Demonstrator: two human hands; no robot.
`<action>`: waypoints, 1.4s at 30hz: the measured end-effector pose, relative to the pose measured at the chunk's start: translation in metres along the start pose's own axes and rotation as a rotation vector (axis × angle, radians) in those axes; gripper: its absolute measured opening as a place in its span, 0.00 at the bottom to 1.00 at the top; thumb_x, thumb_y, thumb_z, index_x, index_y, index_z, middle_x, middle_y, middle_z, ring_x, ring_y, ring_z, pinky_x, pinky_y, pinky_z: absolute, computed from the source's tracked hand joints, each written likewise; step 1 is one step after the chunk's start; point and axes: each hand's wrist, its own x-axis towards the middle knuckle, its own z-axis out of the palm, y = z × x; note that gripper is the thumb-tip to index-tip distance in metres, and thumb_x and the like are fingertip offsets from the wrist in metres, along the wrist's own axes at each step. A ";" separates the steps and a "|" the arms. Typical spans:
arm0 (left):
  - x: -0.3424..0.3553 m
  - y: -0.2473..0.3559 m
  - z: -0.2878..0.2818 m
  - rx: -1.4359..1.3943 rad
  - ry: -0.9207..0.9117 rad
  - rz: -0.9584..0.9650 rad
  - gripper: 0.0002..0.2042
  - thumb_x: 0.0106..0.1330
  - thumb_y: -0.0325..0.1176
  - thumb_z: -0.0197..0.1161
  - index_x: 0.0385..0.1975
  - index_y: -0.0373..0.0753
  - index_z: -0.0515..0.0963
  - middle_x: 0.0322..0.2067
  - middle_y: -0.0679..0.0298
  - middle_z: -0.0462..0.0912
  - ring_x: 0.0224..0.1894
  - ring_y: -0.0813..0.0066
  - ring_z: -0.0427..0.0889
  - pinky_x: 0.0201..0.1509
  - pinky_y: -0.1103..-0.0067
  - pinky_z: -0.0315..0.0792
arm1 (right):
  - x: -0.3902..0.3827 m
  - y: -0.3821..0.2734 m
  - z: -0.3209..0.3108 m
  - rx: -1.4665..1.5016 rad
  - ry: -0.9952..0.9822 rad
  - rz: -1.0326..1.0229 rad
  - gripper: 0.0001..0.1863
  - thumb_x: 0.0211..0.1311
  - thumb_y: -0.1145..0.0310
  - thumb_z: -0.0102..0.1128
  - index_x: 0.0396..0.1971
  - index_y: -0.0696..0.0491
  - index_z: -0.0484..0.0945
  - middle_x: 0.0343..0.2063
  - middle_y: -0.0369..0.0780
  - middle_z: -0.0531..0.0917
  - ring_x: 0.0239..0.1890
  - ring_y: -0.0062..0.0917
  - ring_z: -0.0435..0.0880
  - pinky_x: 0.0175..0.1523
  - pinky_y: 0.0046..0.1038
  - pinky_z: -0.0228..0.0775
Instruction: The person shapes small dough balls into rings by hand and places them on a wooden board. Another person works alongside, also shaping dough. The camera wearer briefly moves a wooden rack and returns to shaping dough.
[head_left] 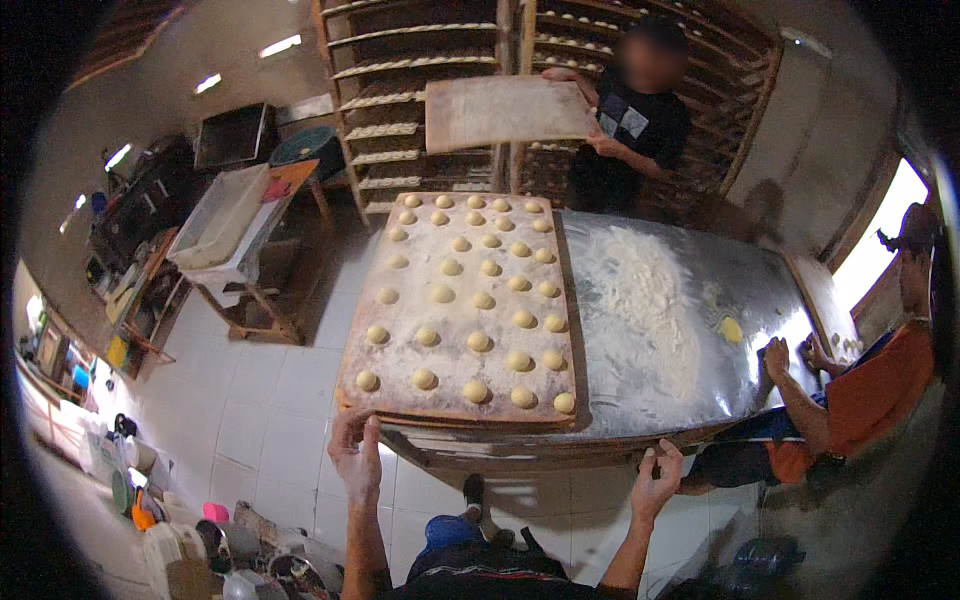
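A floury wooden board [420,270] bearing several pale, round dough balls [480,341] lies on the metal worktable [630,390]. My left hand [354,450] is at the board's near left corner, fingers loosely bent and apart; whether they touch its edge I cannot tell. My right hand [656,470] is just below the table's near edge, right of the board, with loosely curled, separated fingers and nothing visible in them. A patch of loose flour [645,310] and a small yellow dough piece [730,329] lie on the metal top.
Opposite me a person [630,130] holds a floury board [505,110] before wooden racks [377,65] of dough. A co-worker in orange [870,390] works at the table's right end. A side table [270,290] stands left; containers [175,555] crowd the floor at lower left.
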 end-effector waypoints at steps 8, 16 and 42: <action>-0.044 0.008 -0.065 -0.003 0.255 -0.023 0.04 0.64 0.26 0.62 0.36 0.35 0.78 0.34 0.67 0.79 0.35 0.82 0.76 0.42 0.83 0.70 | -0.023 -0.003 -0.029 -0.022 -0.068 0.007 0.09 0.63 0.70 0.58 0.30 0.61 0.72 0.47 0.43 0.79 0.40 0.27 0.75 0.45 0.27 0.67; -0.045 0.018 -0.112 0.025 0.457 -0.080 0.11 0.63 0.36 0.64 0.39 0.36 0.79 0.30 0.69 0.79 0.32 0.84 0.73 0.38 0.83 0.66 | 0.001 0.007 -0.025 -0.101 -0.042 -0.102 0.13 0.63 0.71 0.57 0.46 0.59 0.75 0.43 0.42 0.79 0.36 0.25 0.75 0.43 0.27 0.68; 0.164 -0.027 0.068 0.708 -0.564 0.369 0.17 0.65 0.39 0.57 0.52 0.43 0.74 0.58 0.48 0.67 0.59 0.48 0.67 0.61 0.62 0.63 | 0.088 -0.170 0.257 -0.498 -0.654 -0.480 0.24 0.60 0.63 0.59 0.55 0.52 0.71 0.53 0.47 0.74 0.56 0.38 0.72 0.60 0.40 0.62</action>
